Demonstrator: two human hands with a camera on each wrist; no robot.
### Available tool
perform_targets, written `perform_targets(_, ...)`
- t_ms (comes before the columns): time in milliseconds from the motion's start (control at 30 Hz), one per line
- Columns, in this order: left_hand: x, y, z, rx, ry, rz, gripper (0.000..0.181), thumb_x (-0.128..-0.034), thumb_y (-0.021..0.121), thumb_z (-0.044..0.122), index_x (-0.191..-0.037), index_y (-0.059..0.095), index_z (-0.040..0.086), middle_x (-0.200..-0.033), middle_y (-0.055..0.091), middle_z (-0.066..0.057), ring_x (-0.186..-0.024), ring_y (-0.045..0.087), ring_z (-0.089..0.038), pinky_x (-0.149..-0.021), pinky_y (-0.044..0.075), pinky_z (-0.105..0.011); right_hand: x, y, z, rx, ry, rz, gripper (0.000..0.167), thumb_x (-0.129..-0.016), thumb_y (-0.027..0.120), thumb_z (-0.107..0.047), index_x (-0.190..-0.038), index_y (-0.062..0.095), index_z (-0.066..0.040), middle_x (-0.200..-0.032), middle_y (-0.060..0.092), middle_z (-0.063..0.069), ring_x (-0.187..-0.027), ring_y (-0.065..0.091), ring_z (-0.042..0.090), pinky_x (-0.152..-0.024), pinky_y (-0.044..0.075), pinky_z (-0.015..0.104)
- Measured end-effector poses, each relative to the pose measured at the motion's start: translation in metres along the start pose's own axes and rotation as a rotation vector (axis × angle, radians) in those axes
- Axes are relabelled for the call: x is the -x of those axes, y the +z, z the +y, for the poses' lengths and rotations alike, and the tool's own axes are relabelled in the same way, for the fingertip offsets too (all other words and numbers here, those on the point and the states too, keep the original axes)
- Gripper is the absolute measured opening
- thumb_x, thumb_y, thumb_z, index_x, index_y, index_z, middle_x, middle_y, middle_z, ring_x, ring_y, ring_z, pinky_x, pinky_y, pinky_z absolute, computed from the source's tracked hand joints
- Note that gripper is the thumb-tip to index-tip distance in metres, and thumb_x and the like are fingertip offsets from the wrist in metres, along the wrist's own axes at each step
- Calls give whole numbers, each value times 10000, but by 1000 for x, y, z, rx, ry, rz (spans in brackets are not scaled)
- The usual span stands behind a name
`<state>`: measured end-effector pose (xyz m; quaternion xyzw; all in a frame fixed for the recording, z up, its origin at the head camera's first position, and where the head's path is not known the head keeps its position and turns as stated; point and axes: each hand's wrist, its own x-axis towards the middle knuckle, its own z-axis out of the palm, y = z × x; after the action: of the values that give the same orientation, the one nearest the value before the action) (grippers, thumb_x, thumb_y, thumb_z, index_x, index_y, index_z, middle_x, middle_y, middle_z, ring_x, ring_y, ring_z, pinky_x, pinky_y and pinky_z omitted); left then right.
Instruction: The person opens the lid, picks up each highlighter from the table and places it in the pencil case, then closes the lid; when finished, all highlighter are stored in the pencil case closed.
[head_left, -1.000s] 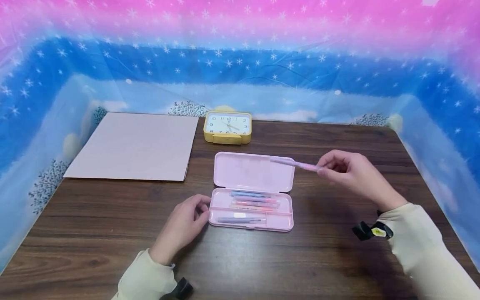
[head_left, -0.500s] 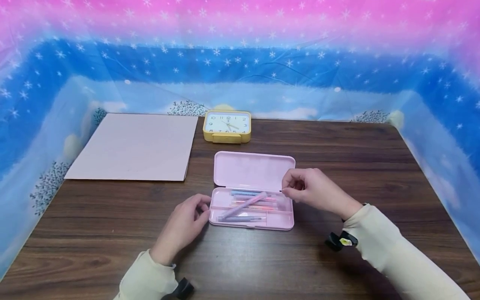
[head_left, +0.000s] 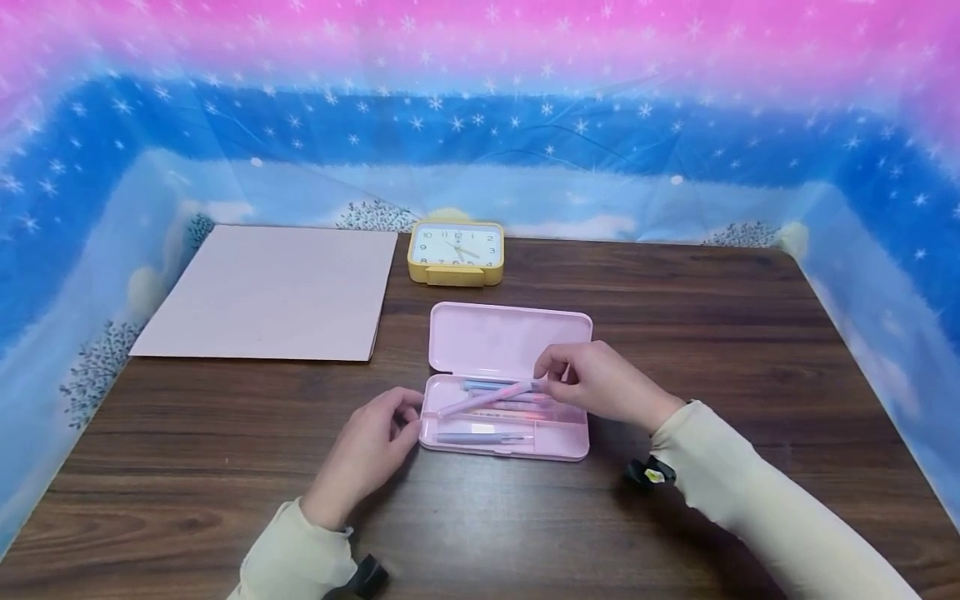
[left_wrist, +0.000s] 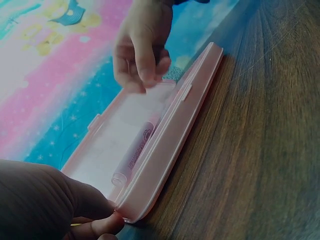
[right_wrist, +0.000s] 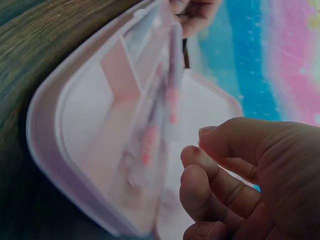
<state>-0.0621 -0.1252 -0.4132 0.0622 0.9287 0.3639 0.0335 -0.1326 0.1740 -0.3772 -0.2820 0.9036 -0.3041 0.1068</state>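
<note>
A pink pencil case [head_left: 506,337] lies on the table with its lid raised. My left hand [head_left: 367,450] holds its left end; in the left wrist view the thumb and a finger pinch the case's corner. A pale purple-pink pen [head_left: 480,401] lies slanted on top of several other pens in the back compartment. A greyish pen [head_left: 476,438] lies in the front compartment. Over the right part of the case is my right hand [head_left: 607,386], close to the slanted pen's right end. The right wrist view shows its loosely curled fingers [right_wrist: 195,187] apart from the pens.
A yellow clock [head_left: 456,254] stands behind the case. A large pale board or sheet [head_left: 270,292] lies at the back left. Patterned cloth [head_left: 480,125] hangs round the far sides of the dark wooden table [head_left: 480,525].
My right hand has come left from beyond the case and let go of the pen. The pen now lies over the others, its left end shifted back. My left hand stays put.
</note>
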Motion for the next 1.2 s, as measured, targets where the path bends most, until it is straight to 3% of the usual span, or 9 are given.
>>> perform_targets(433,0,0,3,6,-12,-12,242,-890,616,48,-1125,667,65,-877,610,-27,-719,504,-115,-662,444,-256,-12,17,-4,56,45,-64,53,-872,689,-106,-907,692,-145,-735,611,-69,-665,530,69,-627,457,231)
perform_targets(700,0,0,1,9,-8,-12,244,-892,608,53,-1130,665,62,-880,610,-25,-729,506,-113,-672,446,-262,1,18,-12,40,14,-115,43,-859,707,-119,-866,683,-154,-719,618,-96,-647,532,35,-610,468,205)
perform_targets(1200,1,-1,0,10,-21,-16,251,-896,607,56,-1141,662,64,-887,608,-26,-729,505,-118,-673,445,-268,11,22,-19,-37,19,-115,35,-894,696,-135,-868,682,-153,-726,640,-109,-651,557,19,-603,493,207)
